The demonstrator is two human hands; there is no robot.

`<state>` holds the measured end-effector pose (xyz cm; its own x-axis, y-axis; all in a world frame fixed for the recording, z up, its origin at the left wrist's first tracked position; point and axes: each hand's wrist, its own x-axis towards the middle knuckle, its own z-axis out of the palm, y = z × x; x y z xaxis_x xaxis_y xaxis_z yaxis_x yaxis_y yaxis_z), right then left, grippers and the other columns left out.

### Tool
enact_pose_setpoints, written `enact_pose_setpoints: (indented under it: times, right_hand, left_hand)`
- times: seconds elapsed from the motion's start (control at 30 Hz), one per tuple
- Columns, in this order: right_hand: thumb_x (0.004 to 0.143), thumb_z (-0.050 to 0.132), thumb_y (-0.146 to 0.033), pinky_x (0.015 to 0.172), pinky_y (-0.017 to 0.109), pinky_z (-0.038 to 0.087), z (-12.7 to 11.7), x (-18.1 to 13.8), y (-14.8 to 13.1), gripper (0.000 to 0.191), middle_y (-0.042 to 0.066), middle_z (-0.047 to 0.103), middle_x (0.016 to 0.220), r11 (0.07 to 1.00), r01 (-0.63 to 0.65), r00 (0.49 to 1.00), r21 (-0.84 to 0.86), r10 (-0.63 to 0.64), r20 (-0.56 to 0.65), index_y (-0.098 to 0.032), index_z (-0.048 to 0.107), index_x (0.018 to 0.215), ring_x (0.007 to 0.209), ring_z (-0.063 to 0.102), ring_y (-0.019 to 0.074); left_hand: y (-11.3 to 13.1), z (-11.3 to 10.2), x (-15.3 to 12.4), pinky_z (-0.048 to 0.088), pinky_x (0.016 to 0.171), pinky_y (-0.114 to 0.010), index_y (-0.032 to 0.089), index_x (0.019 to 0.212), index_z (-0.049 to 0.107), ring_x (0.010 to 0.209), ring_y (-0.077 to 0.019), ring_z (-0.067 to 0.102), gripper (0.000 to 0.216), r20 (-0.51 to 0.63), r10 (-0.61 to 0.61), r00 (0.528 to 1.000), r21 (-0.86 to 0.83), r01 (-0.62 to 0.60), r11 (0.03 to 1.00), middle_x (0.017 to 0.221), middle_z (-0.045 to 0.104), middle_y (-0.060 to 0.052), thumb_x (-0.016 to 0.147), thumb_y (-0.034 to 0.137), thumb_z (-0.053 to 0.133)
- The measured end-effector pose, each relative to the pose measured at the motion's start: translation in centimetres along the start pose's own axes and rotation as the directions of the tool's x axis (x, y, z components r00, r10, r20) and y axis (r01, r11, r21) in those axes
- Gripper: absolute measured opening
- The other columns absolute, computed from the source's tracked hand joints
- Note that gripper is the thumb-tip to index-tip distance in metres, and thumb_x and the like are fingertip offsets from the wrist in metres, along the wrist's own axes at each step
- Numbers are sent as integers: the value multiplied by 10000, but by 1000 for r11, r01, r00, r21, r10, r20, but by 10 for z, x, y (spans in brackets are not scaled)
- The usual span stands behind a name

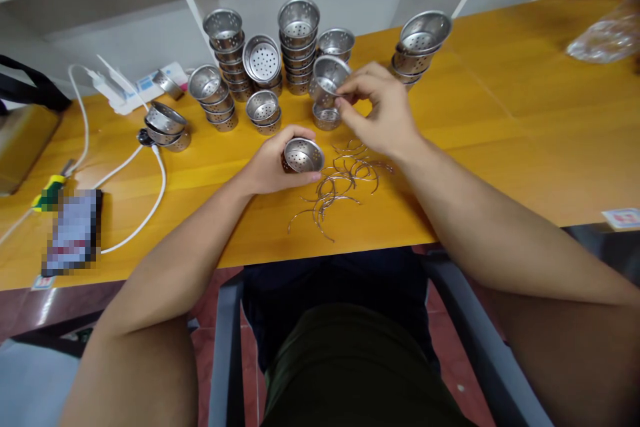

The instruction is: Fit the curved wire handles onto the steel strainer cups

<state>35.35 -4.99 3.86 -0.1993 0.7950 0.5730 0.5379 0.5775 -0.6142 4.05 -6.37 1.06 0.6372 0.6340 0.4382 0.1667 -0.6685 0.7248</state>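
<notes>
My left hand is closed round a small perforated steel strainer cup, held just above the orange table. My right hand is farther back, its fingers pinched on the rim of another steel strainer cup, which is tilted over a cup standing on the table. A loose pile of curved wire handles lies between and just in front of both hands.
Several stacks of strainer cups stand along the back, with another stack at the right and more at the left. A white power strip and cable, a blurred box and a clear plastic bag also lie on the table.
</notes>
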Motion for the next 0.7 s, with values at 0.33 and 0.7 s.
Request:
enact_pose_setpoints:
  times: [0.33, 0.7]
  right_hand:
    - [1221, 734, -292, 1263, 623, 694, 46, -6, -9, 227, 159, 923, 1426, 971, 170, 963, 169, -200, 182, -281, 942, 1313, 1363, 864, 385]
    - [1230, 641, -196, 1369, 605, 653, 24, 7, 5, 330, 236, 877, 1563, 981, -69, 968, -182, 110, 225, -200, 929, 1391, 1526, 807, 428]
  left_hand:
    - [14, -3, 3, 739, 1191, -479, 240, 1415, 828, 1267, -304, 900, 656, 64, 74, 995, 35, -77, 996, 1420, 932, -119, 958, 619, 1106]
    - [-16, -4, 1, 759, 1302, -573, 319, 1833, 527, 1541, -400, 865, 1249, -39, 147, 988, 72, -144, 987, 1638, 818, -171, 900, 895, 1125]
